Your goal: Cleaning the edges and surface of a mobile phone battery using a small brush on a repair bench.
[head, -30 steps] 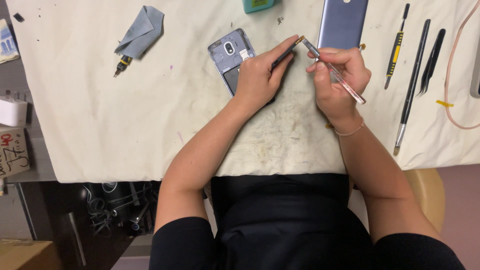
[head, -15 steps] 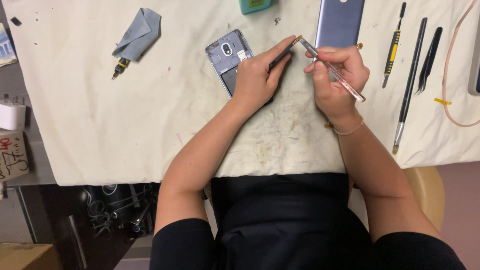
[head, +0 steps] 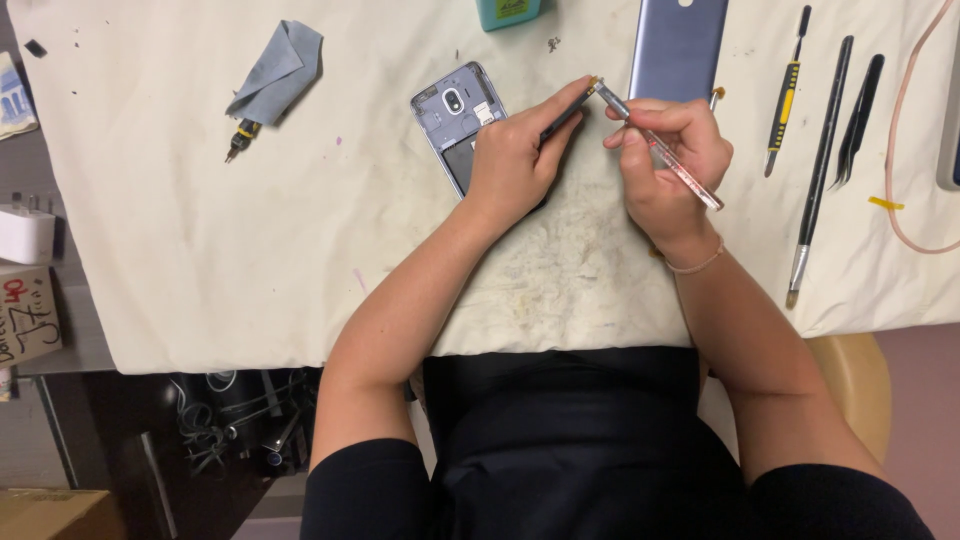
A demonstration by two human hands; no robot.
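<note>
Holding steady since a second ago: left hand (head: 515, 160) pins opened phone (head: 460, 120), fingers gripping dark tool; right hand (head: 665, 165) fingers gripping clear-handled screwdriver (head: 660, 150), tips still meeting.

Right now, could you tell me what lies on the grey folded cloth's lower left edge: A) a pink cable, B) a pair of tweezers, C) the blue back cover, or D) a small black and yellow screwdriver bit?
D: the small black and yellow bit pokes out from under the grey cloth.
</note>
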